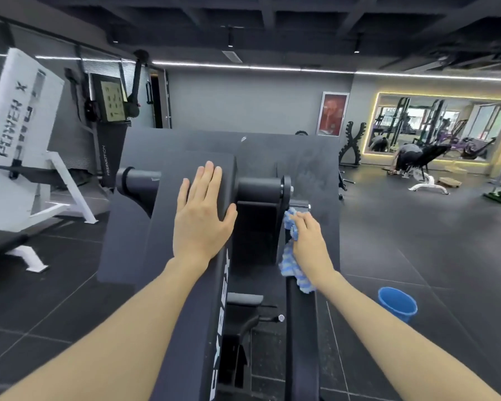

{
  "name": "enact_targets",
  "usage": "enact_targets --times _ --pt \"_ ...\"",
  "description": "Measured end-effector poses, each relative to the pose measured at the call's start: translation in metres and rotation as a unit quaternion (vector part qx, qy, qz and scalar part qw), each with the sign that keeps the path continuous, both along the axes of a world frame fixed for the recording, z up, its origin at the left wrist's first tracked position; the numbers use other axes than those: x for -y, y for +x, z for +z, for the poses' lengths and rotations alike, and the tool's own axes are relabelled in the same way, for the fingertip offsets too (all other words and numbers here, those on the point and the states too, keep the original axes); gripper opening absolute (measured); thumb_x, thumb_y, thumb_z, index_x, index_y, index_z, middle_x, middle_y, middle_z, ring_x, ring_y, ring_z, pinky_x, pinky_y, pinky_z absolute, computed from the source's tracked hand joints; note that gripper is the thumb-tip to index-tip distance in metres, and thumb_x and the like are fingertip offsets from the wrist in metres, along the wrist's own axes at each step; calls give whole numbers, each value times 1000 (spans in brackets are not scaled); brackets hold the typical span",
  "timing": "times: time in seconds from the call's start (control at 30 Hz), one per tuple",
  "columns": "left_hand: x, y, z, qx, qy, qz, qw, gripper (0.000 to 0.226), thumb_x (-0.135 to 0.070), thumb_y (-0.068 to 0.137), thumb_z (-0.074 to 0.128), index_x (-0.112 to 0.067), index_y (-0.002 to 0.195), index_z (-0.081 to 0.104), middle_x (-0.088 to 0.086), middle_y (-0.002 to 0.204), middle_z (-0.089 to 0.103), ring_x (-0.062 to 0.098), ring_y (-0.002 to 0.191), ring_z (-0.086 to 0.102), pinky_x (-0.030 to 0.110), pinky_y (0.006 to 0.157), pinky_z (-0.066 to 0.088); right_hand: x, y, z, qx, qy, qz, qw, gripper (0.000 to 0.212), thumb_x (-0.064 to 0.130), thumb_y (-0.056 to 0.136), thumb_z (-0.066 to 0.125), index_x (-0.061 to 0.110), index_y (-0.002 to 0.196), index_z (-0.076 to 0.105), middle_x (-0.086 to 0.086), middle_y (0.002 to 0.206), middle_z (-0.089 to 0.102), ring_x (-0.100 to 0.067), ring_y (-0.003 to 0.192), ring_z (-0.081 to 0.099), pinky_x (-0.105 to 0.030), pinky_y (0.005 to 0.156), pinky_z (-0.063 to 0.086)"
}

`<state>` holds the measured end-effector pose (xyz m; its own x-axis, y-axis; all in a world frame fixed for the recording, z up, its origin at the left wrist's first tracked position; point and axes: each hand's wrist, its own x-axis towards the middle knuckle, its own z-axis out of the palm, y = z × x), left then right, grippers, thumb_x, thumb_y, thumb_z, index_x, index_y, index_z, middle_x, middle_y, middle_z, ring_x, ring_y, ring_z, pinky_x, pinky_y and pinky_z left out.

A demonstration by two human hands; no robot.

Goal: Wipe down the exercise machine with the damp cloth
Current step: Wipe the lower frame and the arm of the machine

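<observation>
Standing in a commercial gym: black exercise machine (185,227) in front, white weight machine (21,134) to its left, lit wall mirror (434,125) reflecting racks beyond its right, rubber-tiled floor (417,241) underneath.

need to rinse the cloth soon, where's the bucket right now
In the head view the blue bucket stands on the dark floor at lower right, just right of the black machine and below the right hand.

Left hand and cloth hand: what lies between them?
Head view: between left hand and right hand gripping the cloth, the machine's black pivot block.
</observation>
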<state>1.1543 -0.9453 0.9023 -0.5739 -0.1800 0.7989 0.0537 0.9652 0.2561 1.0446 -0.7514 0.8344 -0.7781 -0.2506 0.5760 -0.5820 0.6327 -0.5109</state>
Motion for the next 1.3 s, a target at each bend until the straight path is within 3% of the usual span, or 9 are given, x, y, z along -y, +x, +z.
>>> enact_targets --times 0.07,0.2,0.33,0.57,0.73,0.9,1.0,1.13,1.3 --pt "0 -1 1 -3 1 -2 1000 66 -29 91 55 -14 149 27 -1 157 21 11 145 13 31 119 1 2 -10 42 24 -52 -17 998 30 -3 92 35 4 110 59 -13 114 52 -31 112 46 -14 72 26" --pt "0 -1 1 -20 7 4 1000 55 -29 94 31 -13 147 33 0 155 27 12 144 19 30 119 4 35 -7 144 -70 -176 -25 982 21 9 96 41 0 100 59 -20 106 60 -31 93 55 -22 70 32" --pt "3 -6 -2 -31 10 11 999 58 -23 91 17 -11 144 37 2 152 32 14 142 26 30 119 8 102 20 146 -54 91 -42 993 17 11 90 40 11 93 56 -13 102 63 -32 92 58 -34 70 39" --pt "2 -8 -3 -50 8 10 999 56 -22 91 22 -10 142 42 3 150 36 15 141 30 29 118 10 100 27 92 -219 164 -116 955 35 3 79 33 5 93 65 -7 86 61 -26 82 60 -34 85 47" --pt "3 -7 -2 -45 14 10 999 56 -21 90 23 -11 142 42 2 150 36 14 140 30 27 118 8 99 -3 164 95 180 -75 976 35 15 98 29 2 123 50 -18 128 51 -34 117 47 -36 91 37" --pt "5 -9 -1 -49 11 17 999 55 -20 89 25 -10 140 45 4 148 39 16 139 34 28 117 10 103 12 113 -199 139 -146 959 33 30 88 42 8 77 65 -10 71 62 -29 65 61 -38 79 51" --pt "5 -9 -2 -49 7 16 999 56 -20 89 25 -10 140 45 4 148 40 16 139 34 29 117 12 99 22 77 -271 138 -122 945 45 30 80 37 4 109 59 -13 99 58 -34 91 55 -48 108 27" --pt "6 -9 -3 -54 5 12 998 56 -21 89 25 -10 140 45 4 148 40 17 139 33 28 117 10 82 36 95 -178 245 -30 953 75 39 75 56 0 136 33 -13 135 35 -37 125 32 -50 116 -3" --pt "5 -8 -2 -52 6 11 999 55 -20 89 24 -10 139 46 4 148 40 17 138 34 27 117 9 72 32 117 -118 481 -54 867 134 50 58 83 2 147 -5 -13 151 2 -38 139 7 -53 115 -3"
